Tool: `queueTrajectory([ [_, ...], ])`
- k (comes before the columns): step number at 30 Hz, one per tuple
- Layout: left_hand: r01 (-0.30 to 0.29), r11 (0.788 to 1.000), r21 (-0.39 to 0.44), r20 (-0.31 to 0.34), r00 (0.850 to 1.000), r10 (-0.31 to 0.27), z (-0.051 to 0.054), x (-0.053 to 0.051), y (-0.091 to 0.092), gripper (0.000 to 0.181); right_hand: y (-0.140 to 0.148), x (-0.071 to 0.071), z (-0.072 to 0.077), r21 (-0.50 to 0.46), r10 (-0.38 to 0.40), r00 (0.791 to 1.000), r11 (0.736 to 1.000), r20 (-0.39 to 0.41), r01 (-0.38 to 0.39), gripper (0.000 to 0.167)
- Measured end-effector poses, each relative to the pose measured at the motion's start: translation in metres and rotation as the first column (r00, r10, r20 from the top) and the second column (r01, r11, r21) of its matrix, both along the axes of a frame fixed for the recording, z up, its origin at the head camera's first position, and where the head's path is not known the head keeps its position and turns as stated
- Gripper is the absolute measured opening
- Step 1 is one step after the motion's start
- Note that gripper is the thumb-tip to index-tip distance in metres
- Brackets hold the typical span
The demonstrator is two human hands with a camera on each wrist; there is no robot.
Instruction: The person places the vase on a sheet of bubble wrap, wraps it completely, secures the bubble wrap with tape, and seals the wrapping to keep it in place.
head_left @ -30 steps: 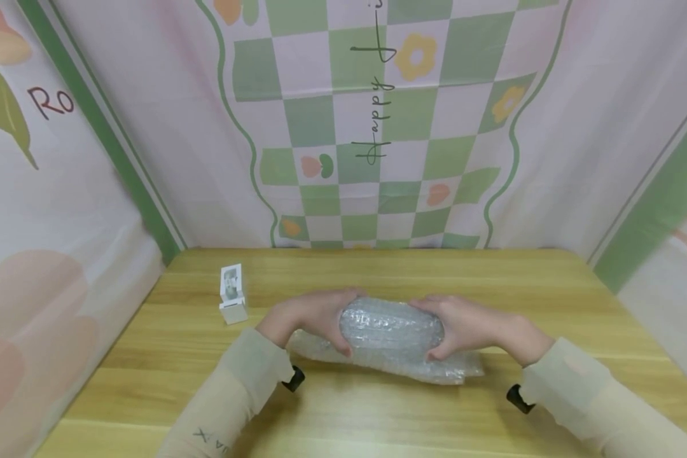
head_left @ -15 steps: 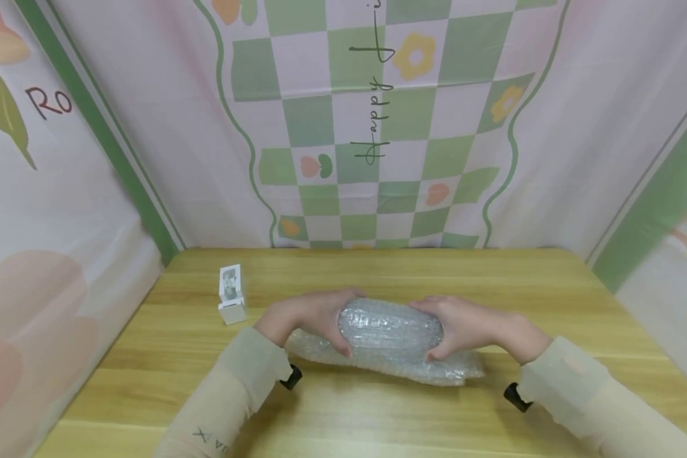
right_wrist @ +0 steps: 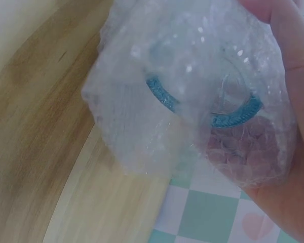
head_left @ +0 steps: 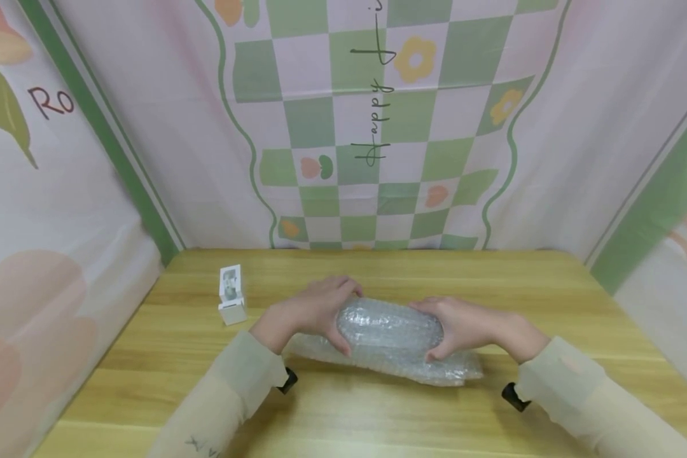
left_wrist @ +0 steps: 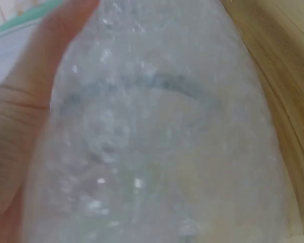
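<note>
Both hands on one piece of work, set apart from each other at its opposite ends. Left hand [head_left: 315, 313] grips the left end, thumb on the near side, fingers over the far side. Right hand [head_left: 464, 324] mirrors it at the right end.

Between them, at the middle of the wooden table [head_left: 343, 423]: a bubble-wrap bundle [head_left: 389, 324], lying lengthwise from hand to hand. Underside hidden; cannot tell whether its full weight is on the wood. Right wrist view shows a teal band [right_wrist: 235, 117] through the film; what is inside stays unclear.

Progress, as judged: the film already goes round the contents, forming a rounded roll. Not finished: a loose flap [head_left: 401, 367] spreads along the near side, unrolled, its right corner sticking out. No tape or fastening visible, so the closing appears undone. From this moment alone, cannot tell wrapping from unwrapping.

Small white box [head_left: 233, 312] with a greyish top panel stands well apart, beyond the left hand, untouched; its part in the work unclear.
</note>
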State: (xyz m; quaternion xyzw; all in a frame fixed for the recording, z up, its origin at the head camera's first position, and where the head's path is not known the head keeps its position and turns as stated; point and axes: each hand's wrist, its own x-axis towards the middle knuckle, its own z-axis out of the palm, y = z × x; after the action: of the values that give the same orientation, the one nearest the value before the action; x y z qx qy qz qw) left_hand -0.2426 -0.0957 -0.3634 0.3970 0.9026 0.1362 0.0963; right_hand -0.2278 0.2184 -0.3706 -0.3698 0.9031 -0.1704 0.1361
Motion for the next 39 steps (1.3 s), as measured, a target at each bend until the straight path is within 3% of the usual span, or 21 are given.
queueTrajectory([
  [2,0.022,1.0,-0.02,-0.092,0.995,-0.024,0.003,0.003,0.001,0.102,0.0,0.0,0.0,-0.001,-0.004,1.0,1.0,0.012,0.004,0.094],
  [5,0.039,0.999,-0.029,-0.157,0.987,-0.043,0.005,0.007,0.001,0.098,0.001,-0.001,0.001,-0.003,-0.006,1.0,1.0,0.022,0.006,0.094],
  [14,0.004,0.995,-0.099,-0.183,0.983,-0.022,0.01,0.025,0.006,0.089,0.001,-0.005,-0.002,-0.002,-0.009,0.999,1.0,0.033,0.009,0.094],
  [17,0.009,0.996,-0.084,-0.187,0.982,-0.025,0.01,0.029,0.007,0.089,0.0,-0.006,-0.001,-0.006,-0.011,0.999,1.0,0.043,0.011,0.094],
  [21,0.026,0.997,-0.07,-0.227,0.973,-0.041,0.004,0.032,0.006,0.104,0.0,-0.007,0.001,-0.006,-0.016,0.998,1.0,0.065,0.017,0.094],
  [27,0.031,0.996,-0.08,-0.321,0.946,-0.055,-0.012,0.031,0.003,0.129,0.0,-0.01,-0.001,-0.006,-0.029,0.996,1.0,0.087,0.03,0.093],
  [33,0.011,0.996,-0.088,-0.341,0.939,-0.04,-0.025,0.031,0.0,0.134,-0.001,-0.011,-0.006,0.008,-0.024,0.996,1.0,0.088,0.023,0.094],
  [39,0.0,0.995,-0.098,-0.374,0.927,-0.037,-0.024,0.028,0.002,0.127,0.001,-0.014,-0.004,-0.006,-0.031,0.995,0.999,0.095,0.031,0.094],
])
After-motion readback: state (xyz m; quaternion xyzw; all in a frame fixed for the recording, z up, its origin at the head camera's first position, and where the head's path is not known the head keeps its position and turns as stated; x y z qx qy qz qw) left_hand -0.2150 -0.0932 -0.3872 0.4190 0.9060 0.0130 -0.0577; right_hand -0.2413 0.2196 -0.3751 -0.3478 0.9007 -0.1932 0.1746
